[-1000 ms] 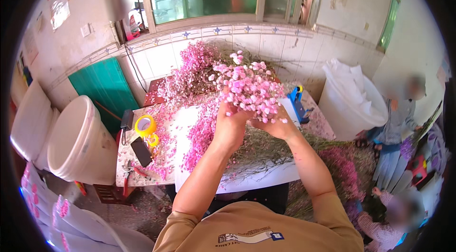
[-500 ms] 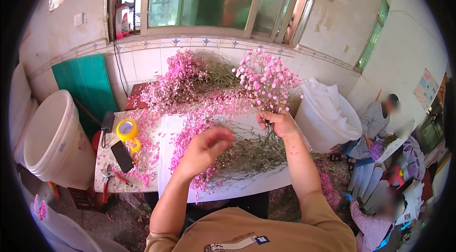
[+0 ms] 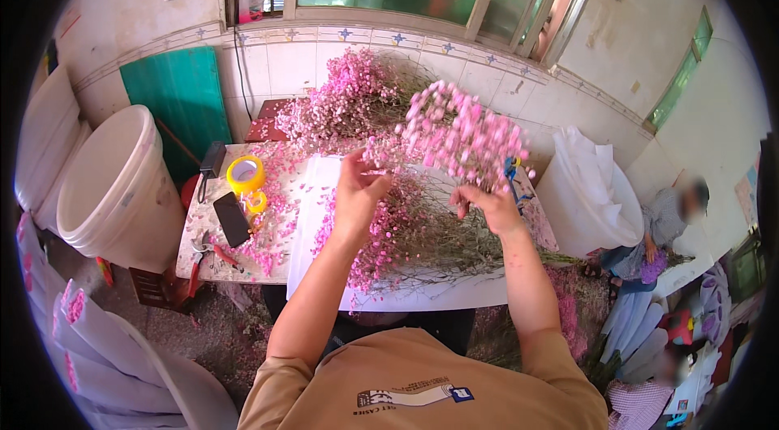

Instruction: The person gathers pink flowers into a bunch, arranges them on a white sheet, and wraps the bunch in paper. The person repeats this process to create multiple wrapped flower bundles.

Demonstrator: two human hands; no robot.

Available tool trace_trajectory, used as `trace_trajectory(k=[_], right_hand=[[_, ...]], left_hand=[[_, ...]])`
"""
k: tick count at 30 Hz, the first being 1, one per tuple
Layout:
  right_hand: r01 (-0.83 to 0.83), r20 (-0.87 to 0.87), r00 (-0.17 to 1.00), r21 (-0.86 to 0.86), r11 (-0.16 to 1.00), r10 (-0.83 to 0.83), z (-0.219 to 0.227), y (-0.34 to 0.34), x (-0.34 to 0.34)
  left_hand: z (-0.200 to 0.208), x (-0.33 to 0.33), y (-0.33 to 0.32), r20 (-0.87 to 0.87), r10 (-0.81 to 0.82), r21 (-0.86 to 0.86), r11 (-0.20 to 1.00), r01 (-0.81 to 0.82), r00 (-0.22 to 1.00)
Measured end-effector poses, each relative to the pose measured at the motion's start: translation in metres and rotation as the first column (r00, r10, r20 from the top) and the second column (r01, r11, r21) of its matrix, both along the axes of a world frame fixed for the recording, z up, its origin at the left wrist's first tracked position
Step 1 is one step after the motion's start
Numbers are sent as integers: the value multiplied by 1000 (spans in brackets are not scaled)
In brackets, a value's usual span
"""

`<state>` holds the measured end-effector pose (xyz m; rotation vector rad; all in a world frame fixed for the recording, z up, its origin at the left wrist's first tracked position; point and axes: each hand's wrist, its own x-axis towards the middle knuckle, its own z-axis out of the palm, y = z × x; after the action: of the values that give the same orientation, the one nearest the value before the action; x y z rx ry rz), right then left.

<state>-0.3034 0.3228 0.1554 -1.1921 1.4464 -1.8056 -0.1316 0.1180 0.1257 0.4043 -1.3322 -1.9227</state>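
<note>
At the bottom centre of the frame, the person is wearing a tan T-shirt [image 3: 519, 389], its short left sleeve [image 3: 272, 389] and right sleeve [image 3: 560, 361] leaving both forearms bare — the left hand [image 3: 357, 196] and right hand [image 3: 492, 207] are going bare too. Across the chest, a printed graphic [image 3: 415, 397] is showing a white band, a blue patch and dark lettering. Dark legwear [image 3: 445, 326] is peeking out above the shirt's upper edge.
</note>
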Motion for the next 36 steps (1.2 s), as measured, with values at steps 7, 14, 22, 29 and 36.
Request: trace_trajectory(k=[7,14,22,29,36], right_hand=[[65,4,998,-18,998,-65,12,3,-11],[66,-6,998,-32,997,-66,13,5,9],[30,-56,998,-8,1000,-31,7,9,11],[161,-324,936,48,986,-137,-30,14,4],[163,-760,573,-260,952,-306,-54,19,11]], left_hand=[[27,4,17,-139,238,-751,608,-259,961],[52,-19,30,-142,257,-890,389,-237,956],[37,-17,29,79,231,-787,612,-81,970],[48,-1,5,-6,229,-296,929,-220,973],[60,156,-71,433,597,-833,552,47,675]])
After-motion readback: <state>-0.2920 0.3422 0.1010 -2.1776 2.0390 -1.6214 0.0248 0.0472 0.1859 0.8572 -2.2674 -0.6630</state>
